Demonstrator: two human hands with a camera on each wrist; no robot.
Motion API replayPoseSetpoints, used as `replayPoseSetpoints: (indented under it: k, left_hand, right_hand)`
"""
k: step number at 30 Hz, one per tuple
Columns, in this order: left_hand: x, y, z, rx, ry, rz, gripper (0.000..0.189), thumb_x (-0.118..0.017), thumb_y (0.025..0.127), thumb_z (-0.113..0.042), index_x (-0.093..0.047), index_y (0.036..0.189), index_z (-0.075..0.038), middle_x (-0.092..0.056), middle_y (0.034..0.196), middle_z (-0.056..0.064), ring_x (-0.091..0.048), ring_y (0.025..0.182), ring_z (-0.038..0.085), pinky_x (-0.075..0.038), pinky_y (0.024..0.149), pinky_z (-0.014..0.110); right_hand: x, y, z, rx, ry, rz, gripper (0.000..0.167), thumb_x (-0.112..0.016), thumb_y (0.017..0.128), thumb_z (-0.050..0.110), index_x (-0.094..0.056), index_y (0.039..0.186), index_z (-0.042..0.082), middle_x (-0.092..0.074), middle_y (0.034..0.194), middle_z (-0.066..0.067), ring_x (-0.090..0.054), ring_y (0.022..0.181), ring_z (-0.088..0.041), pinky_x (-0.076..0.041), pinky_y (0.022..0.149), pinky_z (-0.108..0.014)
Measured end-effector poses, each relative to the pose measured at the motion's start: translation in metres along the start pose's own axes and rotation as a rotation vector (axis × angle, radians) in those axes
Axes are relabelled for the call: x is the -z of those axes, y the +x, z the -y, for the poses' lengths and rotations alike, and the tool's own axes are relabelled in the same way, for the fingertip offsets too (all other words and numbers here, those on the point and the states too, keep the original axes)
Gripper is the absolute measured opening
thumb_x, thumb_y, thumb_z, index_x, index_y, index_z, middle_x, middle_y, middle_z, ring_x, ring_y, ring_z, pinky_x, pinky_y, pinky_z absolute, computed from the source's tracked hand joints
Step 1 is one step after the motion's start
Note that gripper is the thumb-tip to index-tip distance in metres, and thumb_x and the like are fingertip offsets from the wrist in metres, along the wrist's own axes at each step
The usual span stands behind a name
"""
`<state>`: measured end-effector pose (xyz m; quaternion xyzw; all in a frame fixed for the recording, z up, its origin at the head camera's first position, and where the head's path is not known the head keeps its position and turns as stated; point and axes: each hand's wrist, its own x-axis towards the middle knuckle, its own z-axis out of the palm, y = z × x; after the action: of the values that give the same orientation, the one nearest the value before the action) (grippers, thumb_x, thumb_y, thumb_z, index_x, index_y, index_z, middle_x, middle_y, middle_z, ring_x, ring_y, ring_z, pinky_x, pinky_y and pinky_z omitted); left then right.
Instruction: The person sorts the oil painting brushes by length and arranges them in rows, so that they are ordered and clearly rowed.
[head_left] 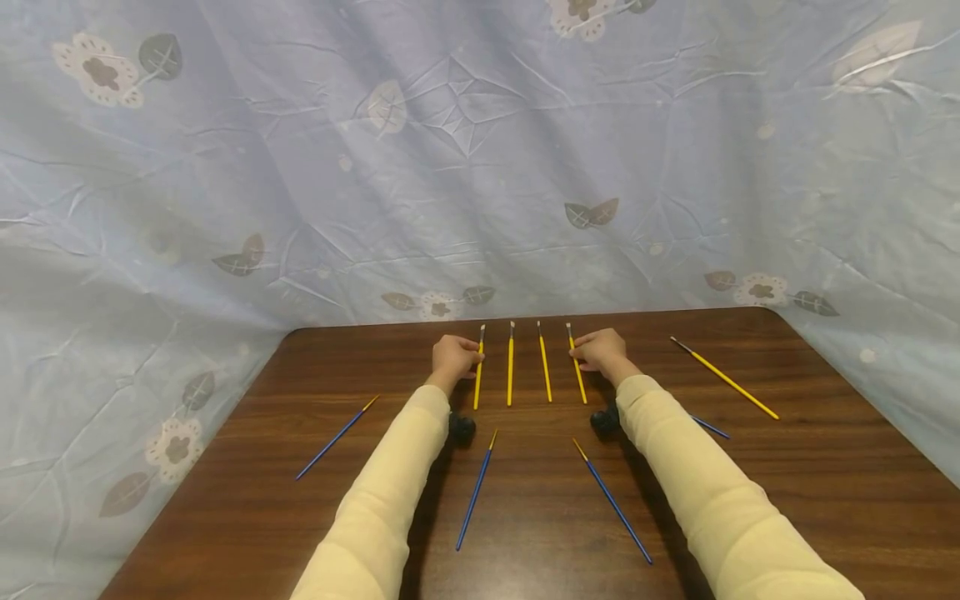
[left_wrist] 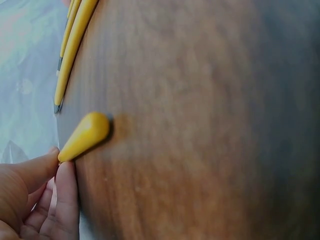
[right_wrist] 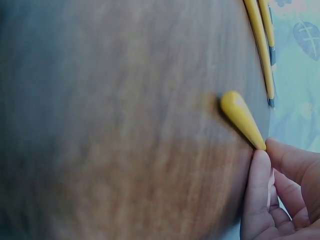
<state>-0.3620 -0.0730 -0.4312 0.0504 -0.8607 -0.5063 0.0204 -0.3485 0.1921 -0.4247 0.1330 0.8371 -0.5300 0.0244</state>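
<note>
Near the table's far edge, four yellow-handled paintbrushes stand in a row, bristles pointing away. My left hand [head_left: 454, 358] pinches the leftmost yellow paintbrush [head_left: 477, 379] between thumb and finger. On the row's other end, my right hand [head_left: 602, 350] pinches the rightmost yellow paintbrush [head_left: 579, 379]. Between them lie two more, a yellow paintbrush [head_left: 511, 371] and a thinner-tipped yellow paintbrush [head_left: 545, 369]. The left wrist view shows the rounded handle end [left_wrist: 92, 127] pointing toward the camera; the right wrist view shows a like handle end [right_wrist: 235, 107].
A yellow paintbrush [head_left: 735, 383] lies slanted at the right. Blue paintbrushes lie nearer: one at left [head_left: 333, 442], one at centre [head_left: 476, 492], one right of centre [head_left: 615, 504], and one partly under the right sleeve [head_left: 711, 427]. A floral curtain [head_left: 465, 167] hangs behind the wooden table [head_left: 525, 567].
</note>
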Motion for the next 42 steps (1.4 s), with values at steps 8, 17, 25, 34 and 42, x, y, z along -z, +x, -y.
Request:
replayPoseSetpoints:
  k: [8, 17, 25, 34, 42]
  left_hand:
    - [0.000, 0.000, 0.000, 0.001, -0.002, 0.003, 0.020, -0.077, 0.082, -0.002, -0.075, 0.102, 0.000, -0.066, 0.110, 0.018, -0.068, 0.083, 0.027, -0.058, 0.052, 0.028]
    - [0.000, 0.003, -0.001, 0.000, -0.017, 0.009, 0.019, -0.077, 0.082, -0.002, -0.075, 0.101, 0.001, -0.066, 0.109, 0.018, -0.069, 0.081, 0.027, -0.058, 0.052, 0.028]
    - [-0.001, 0.001, 0.000, 0.007, -0.023, 0.000, 0.018, -0.077, 0.082, -0.001, -0.075, 0.101, 0.001, -0.066, 0.107, 0.018, -0.069, 0.079, 0.027, -0.058, 0.052, 0.028]
    - [-0.003, -0.001, -0.001, -0.012, -0.017, -0.018, 0.017, -0.078, 0.081, 0.000, -0.076, 0.098, 0.001, -0.069, 0.103, 0.017, -0.069, 0.077, 0.027, -0.057, 0.050, 0.027]
    - [0.000, -0.001, 0.000, 0.000, -0.023, -0.024, 0.016, -0.078, 0.081, -0.001, -0.075, 0.096, 0.002, -0.068, 0.102, 0.016, -0.068, 0.078, 0.027, -0.058, 0.051, 0.027]
  right_hand:
    - [0.000, 0.001, 0.001, 0.022, -0.020, -0.006, 0.027, -0.070, 0.089, 0.003, -0.068, 0.114, -0.006, -0.061, 0.116, -0.022, -0.065, 0.093, -0.029, -0.059, 0.064, -0.027]
    - [0.001, 0.003, 0.001, 0.022, -0.031, -0.016, 0.025, -0.070, 0.089, 0.006, -0.069, 0.112, -0.004, -0.061, 0.117, -0.021, -0.064, 0.097, -0.031, -0.059, 0.064, -0.027]
    - [0.006, 0.002, 0.003, 0.027, 0.011, 0.061, 0.033, -0.069, 0.090, 0.005, -0.063, 0.120, -0.008, -0.060, 0.116, -0.022, -0.064, 0.093, -0.026, -0.060, 0.066, -0.029]
    - [0.043, -0.011, 0.002, 0.090, 0.104, 0.230, 0.045, -0.058, 0.098, 0.008, -0.045, 0.137, -0.012, -0.046, 0.139, -0.029, -0.048, 0.125, -0.041, -0.056, 0.084, -0.032]
    - [0.082, -0.015, -0.002, 0.122, 0.102, 0.259, 0.052, -0.058, 0.099, 0.011, -0.038, 0.142, -0.011, -0.040, 0.143, -0.031, -0.044, 0.128, -0.042, -0.052, 0.092, -0.035]
